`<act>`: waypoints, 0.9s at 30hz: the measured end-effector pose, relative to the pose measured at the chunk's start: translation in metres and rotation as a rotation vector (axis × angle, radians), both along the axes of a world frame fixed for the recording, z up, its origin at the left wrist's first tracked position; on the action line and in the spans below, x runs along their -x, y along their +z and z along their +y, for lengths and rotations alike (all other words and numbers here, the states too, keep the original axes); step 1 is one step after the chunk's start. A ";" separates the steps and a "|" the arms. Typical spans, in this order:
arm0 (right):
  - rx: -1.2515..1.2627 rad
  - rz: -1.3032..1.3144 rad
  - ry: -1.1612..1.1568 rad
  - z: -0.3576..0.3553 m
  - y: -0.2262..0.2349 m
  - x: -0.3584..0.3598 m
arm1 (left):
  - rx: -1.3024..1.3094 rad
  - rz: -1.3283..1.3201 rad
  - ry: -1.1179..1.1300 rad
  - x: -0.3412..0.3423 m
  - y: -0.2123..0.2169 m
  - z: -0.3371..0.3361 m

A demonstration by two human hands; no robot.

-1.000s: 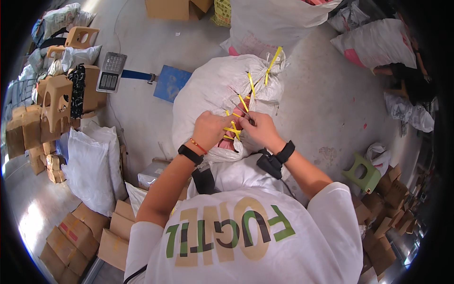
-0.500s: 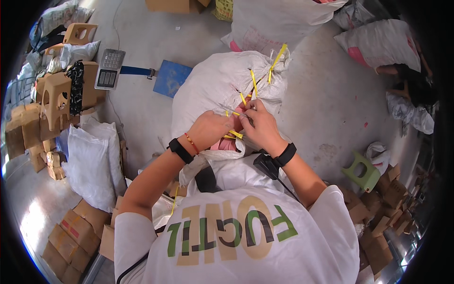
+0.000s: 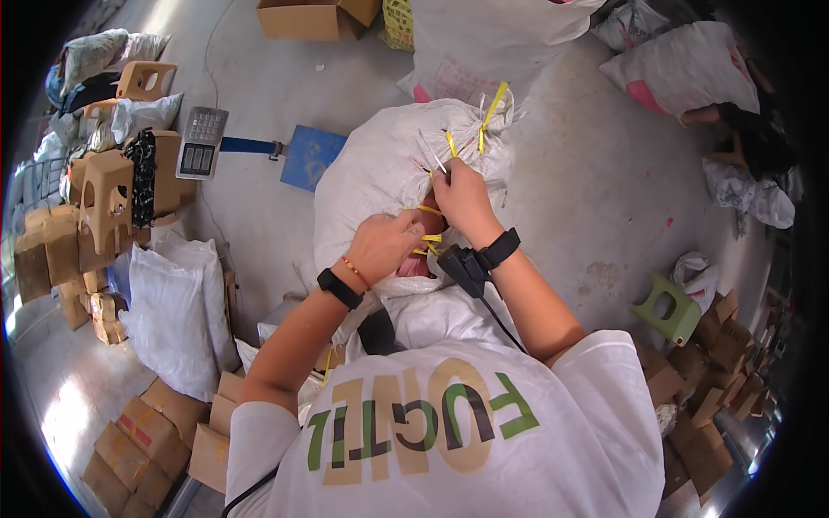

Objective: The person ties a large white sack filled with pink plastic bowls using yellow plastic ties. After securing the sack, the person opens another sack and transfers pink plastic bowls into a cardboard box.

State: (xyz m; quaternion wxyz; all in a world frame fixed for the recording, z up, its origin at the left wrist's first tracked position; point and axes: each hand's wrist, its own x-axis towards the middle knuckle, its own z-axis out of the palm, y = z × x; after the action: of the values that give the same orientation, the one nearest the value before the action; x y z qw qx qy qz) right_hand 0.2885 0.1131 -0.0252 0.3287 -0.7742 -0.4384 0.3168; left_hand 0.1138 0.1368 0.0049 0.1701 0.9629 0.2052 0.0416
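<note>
A stuffed white woven sack (image 3: 371, 164) stands before me, its mouth part-way drawn together by yellow straps (image 3: 490, 116). Pinkish-red contents (image 3: 414, 265) show through the gap. On the left edge of the gap, my left hand (image 3: 384, 248) is closed on the sack, its fingertips partly hidden beside a yellow strap. Higher up on the right side, my right hand (image 3: 466, 200) is closed around a long thin metal needle (image 3: 432, 150), which points up and left over the sack. Where the needle's near end lies is hidden by my fingers.
Left of the sack is a scale with a blue plate (image 3: 313, 157) and a grey display (image 3: 202, 142). A larger white sack (image 3: 492, 47) stands beyond. Cardboard boxes (image 3: 142, 432) and a tan stool (image 3: 105, 194) are leftward; a green stool (image 3: 667, 309) is rightward. Another person's arm (image 3: 701, 115) shows far right.
My right hand has moved up and away from my left hand, carrying the needle. My left hand has shifted slightly down along the gap. A yellow strap now shows across the opening between my hands.
</note>
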 end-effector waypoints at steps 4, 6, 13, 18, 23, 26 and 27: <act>0.160 0.082 0.071 -0.002 0.006 -0.003 | 0.001 -0.013 0.034 -0.001 0.000 -0.002; 0.124 0.058 0.111 -0.004 0.006 -0.002 | -0.022 -0.065 0.054 -0.001 -0.003 -0.004; -0.105 -0.049 0.262 -0.011 0.002 -0.009 | -0.032 -0.069 0.128 -0.002 -0.010 -0.005; -0.080 -0.070 0.318 -0.052 0.023 -0.003 | 0.008 -0.075 0.180 -0.001 -0.001 -0.008; -0.179 0.110 0.213 -0.054 0.018 -0.002 | -0.042 -0.068 0.130 0.001 -0.003 -0.011; -0.092 0.401 0.187 -0.053 0.010 -0.010 | -0.040 -0.085 0.130 0.000 -0.005 -0.012; -0.061 0.447 0.148 -0.053 0.012 -0.014 | -0.039 -0.089 0.129 0.000 -0.006 -0.012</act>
State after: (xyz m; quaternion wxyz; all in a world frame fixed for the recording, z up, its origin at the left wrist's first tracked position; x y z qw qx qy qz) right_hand 0.3023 0.0600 -0.0130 0.4167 -0.6402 -0.4199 0.4901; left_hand 0.1136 0.1248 -0.0011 0.1573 0.9480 0.2581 0.0994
